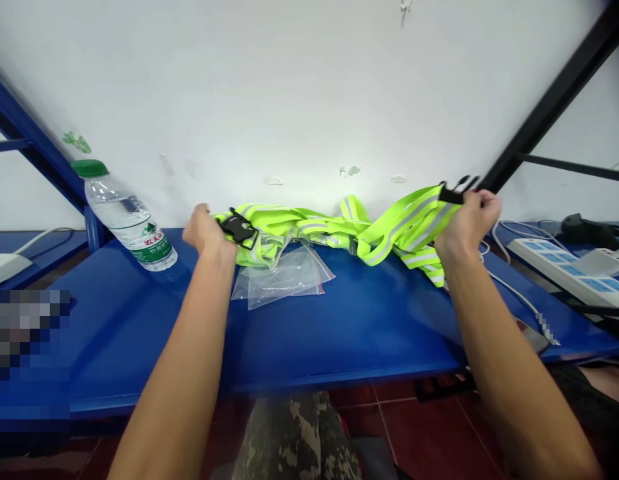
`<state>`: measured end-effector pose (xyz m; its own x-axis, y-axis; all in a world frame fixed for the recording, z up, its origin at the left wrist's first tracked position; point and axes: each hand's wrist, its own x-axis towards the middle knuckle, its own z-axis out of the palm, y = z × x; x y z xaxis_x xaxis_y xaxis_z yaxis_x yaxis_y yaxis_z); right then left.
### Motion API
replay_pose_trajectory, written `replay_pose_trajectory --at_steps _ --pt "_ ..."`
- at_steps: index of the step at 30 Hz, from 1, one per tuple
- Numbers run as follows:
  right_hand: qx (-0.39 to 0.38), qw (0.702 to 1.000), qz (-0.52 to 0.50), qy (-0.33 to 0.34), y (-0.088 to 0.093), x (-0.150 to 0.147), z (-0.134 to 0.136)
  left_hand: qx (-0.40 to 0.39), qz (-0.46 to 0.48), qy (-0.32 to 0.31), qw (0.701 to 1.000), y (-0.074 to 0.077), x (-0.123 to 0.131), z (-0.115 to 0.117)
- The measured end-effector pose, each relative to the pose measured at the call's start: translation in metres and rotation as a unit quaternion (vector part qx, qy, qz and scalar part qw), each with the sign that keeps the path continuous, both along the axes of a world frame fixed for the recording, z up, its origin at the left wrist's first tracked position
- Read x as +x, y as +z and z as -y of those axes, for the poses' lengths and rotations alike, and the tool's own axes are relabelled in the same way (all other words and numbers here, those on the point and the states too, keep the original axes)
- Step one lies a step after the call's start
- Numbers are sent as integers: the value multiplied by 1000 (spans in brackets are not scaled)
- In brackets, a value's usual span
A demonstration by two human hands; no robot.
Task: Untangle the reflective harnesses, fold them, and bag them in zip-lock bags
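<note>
Over blue table (339, 320), left hand (206, 233) grips buckle (238, 229), right hand (468, 223) grips vest (409, 223)

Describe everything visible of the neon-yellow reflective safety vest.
The neon-yellow fabric safety vest has silver-grey reflective stripes and black plastic buckles at two ends. It lies bunched along a blue shelf top. The left hand holds one buckle, the right hand the other, lifting that end. A clear plastic zip bag touches its near edge.

text: none legible | plastic water bottle (124, 213) | green label (150, 245): characters too small
</note>
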<state>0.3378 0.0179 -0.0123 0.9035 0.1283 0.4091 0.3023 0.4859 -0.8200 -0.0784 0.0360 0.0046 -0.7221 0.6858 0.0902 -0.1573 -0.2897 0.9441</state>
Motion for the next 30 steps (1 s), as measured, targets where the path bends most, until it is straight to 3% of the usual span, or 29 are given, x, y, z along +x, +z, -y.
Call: replay_pose_trajectory --at_steps 2,4,6,7,9,11,13,15,17,20,22,24,26,28,30 --pt "20 996 -54 -63 24 24 0 41 117 113 986 13 -13 2" --pt "61 990 -85 -94 50 38 5 88 153 154 972 26 -18 6" --pt "180 971 -75 -139 73 33 12 109 117 155 975 33 -11 12" --pt "222 965 -13 -139 81 21 16 104 92 140 980 33 -4 14" --pt "204 964 146 -84 84 -17 20 51 22 62 996 30 16 20" --pt "101 967 229 40 73 -63 22 -23 -32 -89 995 21 37 24" --pt "-1 948 266 174 52 -99 21 -88 -82 -216 969 11 54 28" --pt "-98 908 343 222 29 -118 19 -131 -124 -304 935 3 63 30" --pt "-204 845 432 241 11 -121 20 -158 -144 -356 910 -3 66 31" --pt "-287 749 549 235 0 -124 31 -164 -122 -347 915 -7 69 31" --pt "-240 723 598 249 0 -135 45 -144 -81 -284 944 -8 75 31" --pt "-165 701 623 305 1 -153 60 -114 -35 -223 967 -9 82 32" --pt "-124 665 642 361 0 -169 70 -83 -16 -213 974 -11 89 33" --pt "-117 666 625 391 -3 -177 71 -60 -41 -246 966 -13 91 34" --pt "-129 712 547 421 -4 -175 64 -54 -95 -308 945 -13 87 36"
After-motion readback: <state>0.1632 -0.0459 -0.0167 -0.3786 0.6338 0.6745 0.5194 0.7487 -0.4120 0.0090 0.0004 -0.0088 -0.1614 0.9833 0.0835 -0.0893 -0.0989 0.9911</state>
